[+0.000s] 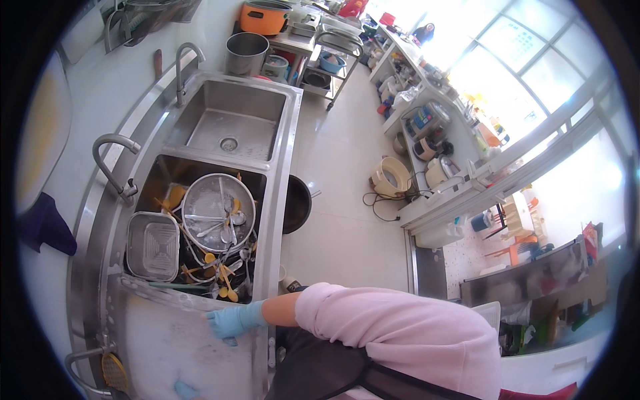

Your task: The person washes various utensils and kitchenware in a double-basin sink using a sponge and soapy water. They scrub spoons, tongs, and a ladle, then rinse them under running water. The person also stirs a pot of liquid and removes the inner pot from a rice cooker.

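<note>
My right hand (232, 320), in a light-blue glove, is low over the white, cloudy surface (175, 345) of the nearest basin, near its right edge. A small dark piece shows under its fingers; whether it is gripped I cannot tell. Of my left hand (186, 390), also blue-gloved, only a part shows at the bottom edge, over the same surface. Beyond, the middle sink holds a round metal strainer (202, 200) with spoons in it, a rectangular metal pan (153, 245), yellow spoons (227, 290) and other utensils in dark water.
Three curved faucets, one of them a gray faucet (112, 140), line the left side. The far sink (235, 115) shows its drain. A black wok (296, 205) is beside the counter on the right. A beige pot (391, 176) and a black cable (382, 207) lie on the floor. Someone (425, 32) is far off.
</note>
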Available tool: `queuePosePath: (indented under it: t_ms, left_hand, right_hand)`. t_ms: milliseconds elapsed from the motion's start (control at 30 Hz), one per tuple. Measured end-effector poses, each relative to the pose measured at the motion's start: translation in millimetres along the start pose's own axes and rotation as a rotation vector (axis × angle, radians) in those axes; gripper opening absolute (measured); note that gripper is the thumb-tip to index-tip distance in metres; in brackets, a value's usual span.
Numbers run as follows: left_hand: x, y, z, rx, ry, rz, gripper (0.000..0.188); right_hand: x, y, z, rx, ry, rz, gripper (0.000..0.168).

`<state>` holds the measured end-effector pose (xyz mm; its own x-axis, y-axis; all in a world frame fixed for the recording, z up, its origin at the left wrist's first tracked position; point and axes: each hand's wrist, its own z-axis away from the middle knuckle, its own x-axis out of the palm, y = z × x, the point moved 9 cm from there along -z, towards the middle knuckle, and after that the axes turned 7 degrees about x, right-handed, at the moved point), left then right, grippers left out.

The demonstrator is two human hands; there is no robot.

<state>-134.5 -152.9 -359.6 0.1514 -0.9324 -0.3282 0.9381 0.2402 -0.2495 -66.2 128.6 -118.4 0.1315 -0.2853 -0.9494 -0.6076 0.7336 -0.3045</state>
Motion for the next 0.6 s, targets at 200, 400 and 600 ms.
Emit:
queuePosePath:
  t_ms: [200,400,600]
  left_hand:
    - [29.2,-12.9,-33.8,0.106,0.019,-0.200,0.033]
    - [-25.4,-42.1,-62.8,0.044,0.005,-0.055,0.031]
    - [-68.0,-53.3,-93.2,0.036,0.104,-0.088,0.029]
  right_hand:
    - [-3.9,1.9,-1.1,-0.008,-0.021,-0.040,0.003]
    - [-13.3,-1.4,1.4,-0.020,0.069,-0.059,0.006]
    - [-0.1,0.4,-2.4,-0.019,0.070,-0.046,0.009]
